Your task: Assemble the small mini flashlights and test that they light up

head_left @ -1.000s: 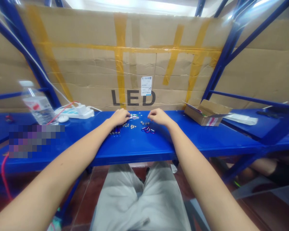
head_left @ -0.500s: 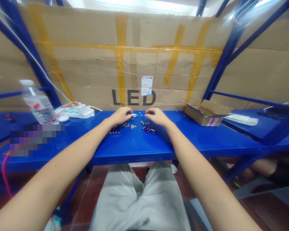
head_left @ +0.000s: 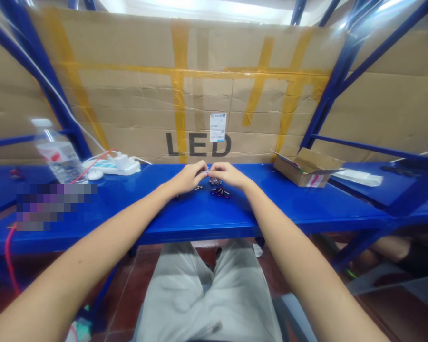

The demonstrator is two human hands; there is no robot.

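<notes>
My left hand (head_left: 189,178) and my right hand (head_left: 228,174) meet fingertip to fingertip over the blue shelf (head_left: 207,213), both pinched on a tiny metal part (head_left: 207,170) too small to name. Just below the hands lie several small metal pieces (head_left: 198,188) and a cluster of purple and blue clips (head_left: 220,191) on the shelf. Some of the small pieces are hidden under my left hand.
A water bottle (head_left: 57,154) and a white power strip (head_left: 110,166) with a red cable stand at the left. An open cardboard box (head_left: 305,166) sits at the right. A taped cardboard sheet marked LED (head_left: 199,104) backs the shelf.
Both hands have lifted off the pile and come together in the middle, fingertips now touching around a small part.
</notes>
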